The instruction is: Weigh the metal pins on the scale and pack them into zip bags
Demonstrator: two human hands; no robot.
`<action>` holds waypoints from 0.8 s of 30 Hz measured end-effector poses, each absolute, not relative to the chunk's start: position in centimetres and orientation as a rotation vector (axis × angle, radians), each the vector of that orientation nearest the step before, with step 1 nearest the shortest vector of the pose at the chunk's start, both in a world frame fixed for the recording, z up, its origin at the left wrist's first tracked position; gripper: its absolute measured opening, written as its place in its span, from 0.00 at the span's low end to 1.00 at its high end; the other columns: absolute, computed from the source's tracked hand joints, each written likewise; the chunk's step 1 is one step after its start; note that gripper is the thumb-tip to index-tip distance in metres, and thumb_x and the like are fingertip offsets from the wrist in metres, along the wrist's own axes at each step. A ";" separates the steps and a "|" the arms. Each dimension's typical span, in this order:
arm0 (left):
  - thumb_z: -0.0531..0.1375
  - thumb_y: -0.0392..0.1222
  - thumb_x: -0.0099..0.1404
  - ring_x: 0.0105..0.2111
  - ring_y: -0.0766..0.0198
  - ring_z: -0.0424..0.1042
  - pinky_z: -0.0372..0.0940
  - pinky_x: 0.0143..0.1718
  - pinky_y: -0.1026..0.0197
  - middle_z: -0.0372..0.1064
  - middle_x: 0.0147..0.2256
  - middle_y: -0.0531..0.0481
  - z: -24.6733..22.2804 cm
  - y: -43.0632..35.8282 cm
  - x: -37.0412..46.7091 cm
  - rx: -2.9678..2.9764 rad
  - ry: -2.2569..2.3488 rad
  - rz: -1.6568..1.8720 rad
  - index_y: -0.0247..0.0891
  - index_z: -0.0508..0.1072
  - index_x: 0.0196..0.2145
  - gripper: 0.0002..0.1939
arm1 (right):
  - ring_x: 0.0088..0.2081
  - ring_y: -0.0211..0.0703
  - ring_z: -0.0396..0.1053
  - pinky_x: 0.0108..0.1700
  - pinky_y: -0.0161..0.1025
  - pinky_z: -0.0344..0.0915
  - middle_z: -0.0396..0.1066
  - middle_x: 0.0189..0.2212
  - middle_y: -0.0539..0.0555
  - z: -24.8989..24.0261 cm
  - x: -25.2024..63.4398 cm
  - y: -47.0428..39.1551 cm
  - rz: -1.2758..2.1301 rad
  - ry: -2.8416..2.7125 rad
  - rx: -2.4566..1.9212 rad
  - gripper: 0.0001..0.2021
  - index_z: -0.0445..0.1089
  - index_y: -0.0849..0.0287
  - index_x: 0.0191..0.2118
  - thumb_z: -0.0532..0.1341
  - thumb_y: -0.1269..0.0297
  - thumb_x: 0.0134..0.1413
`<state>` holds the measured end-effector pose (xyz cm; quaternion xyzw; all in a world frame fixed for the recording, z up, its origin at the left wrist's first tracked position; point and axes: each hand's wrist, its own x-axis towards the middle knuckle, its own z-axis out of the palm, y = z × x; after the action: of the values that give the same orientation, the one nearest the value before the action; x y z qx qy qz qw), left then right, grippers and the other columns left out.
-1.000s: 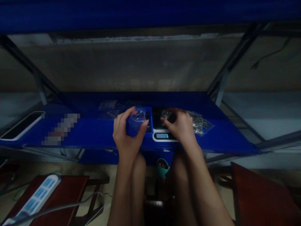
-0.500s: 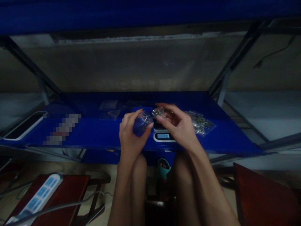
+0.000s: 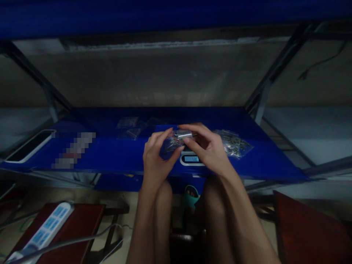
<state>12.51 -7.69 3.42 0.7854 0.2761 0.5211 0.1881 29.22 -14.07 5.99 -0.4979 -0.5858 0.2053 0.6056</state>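
Observation:
My left hand (image 3: 158, 157) holds a small clear plastic bag (image 3: 169, 144) between thumb and fingers, its mouth facing right. In my right hand (image 3: 210, 146) is a small shiny cup (image 3: 184, 135), tipped on its side with its rim at the bag's mouth. Thin metal pieces show around the rim and inside the bag; their exact kind is too blurred to tell. Under the right hand sits a digital scale (image 3: 189, 160) with a lit display, its plate mostly hidden. Just right of that hand lies a larger clear bag of small metal parts (image 3: 235, 143).
Small clear bags (image 3: 128, 123) lie at the back left of the blue tabletop (image 3: 115, 157). A white-edged dark device (image 3: 30, 146) rests at the far left, near a pixelated patch. Below, a power strip (image 3: 45, 229) lies on a brown stool (image 3: 79, 220). A blue shelf (image 3: 176, 16) hangs overhead.
My right hand has tilted the cup leftward, from mouth up to lying sideways against the bag's opening. Metal pieces now show in the bag. The left hand has shifted slightly right.

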 end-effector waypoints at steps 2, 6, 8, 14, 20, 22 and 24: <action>0.70 0.44 0.67 0.52 0.53 0.77 0.69 0.55 0.50 0.77 0.53 0.44 3.4 -7.7 12.6 2.206 0.775 1.463 0.45 0.74 0.59 0.24 | 0.49 0.47 0.78 0.49 0.44 0.77 0.78 0.50 0.56 5.9 29.2 -14.0 0.501 -1.331 -1.145 0.16 0.78 0.51 0.55 0.70 0.56 0.63; 0.70 0.45 0.66 0.51 0.55 0.78 0.70 0.54 0.51 0.77 0.51 0.45 3.5 -7.8 12.6 2.175 0.767 1.465 0.46 0.75 0.58 0.23 | 0.50 0.47 0.78 0.49 0.43 0.78 0.79 0.50 0.56 5.8 29.1 -13.8 0.544 -1.283 -1.116 0.16 0.78 0.52 0.52 0.71 0.56 0.61; 0.70 0.45 0.67 0.50 0.56 0.78 0.71 0.53 0.52 0.77 0.50 0.46 3.5 -7.7 12.6 2.145 0.763 1.474 0.46 0.76 0.57 0.22 | 0.49 0.46 0.79 0.48 0.42 0.78 0.80 0.49 0.55 5.9 28.9 -13.8 0.556 -1.242 -1.099 0.15 0.79 0.53 0.50 0.72 0.56 0.59; 0.70 0.44 0.67 0.46 0.60 0.78 0.72 0.50 0.57 0.78 0.47 0.47 3.8 -7.8 12.7 1.963 0.713 1.517 0.43 0.79 0.55 0.19 | 0.44 0.46 0.80 0.47 0.45 0.81 0.81 0.43 0.52 6.0 28.7 -13.6 0.565 -1.080 -1.063 0.19 0.76 0.51 0.50 0.73 0.50 0.56; 0.64 0.59 0.70 0.46 0.57 0.80 0.74 0.48 0.55 0.78 0.52 0.42 4.0 -7.5 12.0 1.350 0.735 1.458 0.42 0.80 0.49 0.20 | 0.39 0.45 0.81 0.47 0.48 0.80 0.79 0.42 0.51 4.6 30.5 -12.8 0.440 -0.948 -1.132 0.21 0.72 0.49 0.58 0.66 0.48 0.63; 0.58 0.66 0.71 0.44 0.57 0.81 0.75 0.46 0.55 0.79 0.53 0.40 4.2 -7.1 11.4 1.081 0.726 1.419 0.42 0.79 0.53 0.28 | 0.37 0.46 0.80 0.44 0.48 0.80 0.79 0.39 0.52 3.8 31.3 -12.6 0.363 -0.949 -1.250 0.19 0.73 0.52 0.51 0.67 0.48 0.61; 0.55 0.68 0.71 0.43 0.57 0.81 0.76 0.46 0.55 0.79 0.53 0.39 4.3 -6.9 11.0 0.954 0.716 1.391 0.41 0.77 0.56 0.31 | 0.35 0.47 0.79 0.40 0.47 0.78 0.79 0.35 0.53 3.2 31.9 -12.5 0.226 -0.971 -1.427 0.17 0.73 0.55 0.44 0.69 0.49 0.58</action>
<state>11.03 -6.86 4.32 0.4129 0.3101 0.6021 0.6090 31.93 -12.54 3.18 -0.6266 -0.4267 0.0995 0.6446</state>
